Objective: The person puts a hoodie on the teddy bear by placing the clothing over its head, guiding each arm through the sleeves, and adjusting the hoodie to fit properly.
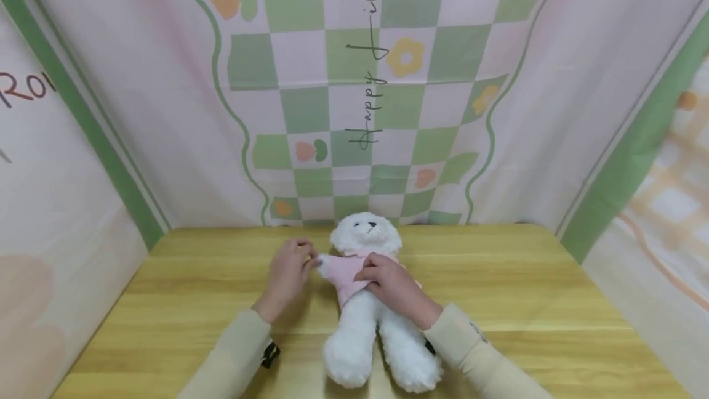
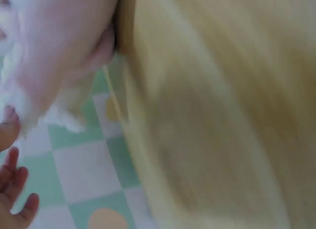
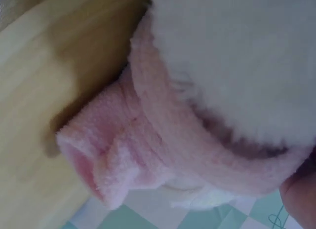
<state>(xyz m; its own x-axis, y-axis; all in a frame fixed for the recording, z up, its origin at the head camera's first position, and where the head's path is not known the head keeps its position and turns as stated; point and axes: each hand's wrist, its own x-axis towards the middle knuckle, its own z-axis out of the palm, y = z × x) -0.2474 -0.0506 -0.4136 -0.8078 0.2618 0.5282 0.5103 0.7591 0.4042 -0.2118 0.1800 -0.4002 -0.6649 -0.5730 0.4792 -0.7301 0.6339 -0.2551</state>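
Note:
A white plush teddy bear point(image 1: 349, 340) lies on its back, head away from me, wearing a pink fleece shirt point(image 1: 341, 271). On the bear's left side in the head view, my left hand point(image 1: 288, 273) pinches the tip of its white paw, which pokes out of the sleeve. The other fingers point(image 2: 19, 179) curl loosely apart in the left wrist view. My right hand point(image 1: 393, 285) grips the shirt's front near the hem, over the belly. A pink sleeve point(image 3: 98, 150) sticks out flat and creased in the right wrist view, no paw showing at its opening.
The wooden table point(image 1: 498, 300) bears the bear near its middle. Behind the table's far edge hangs a green and white checked cloth point(image 1: 354, 109) with lettering. Further printed cloths point(image 1: 637, 171) hang along both sides.

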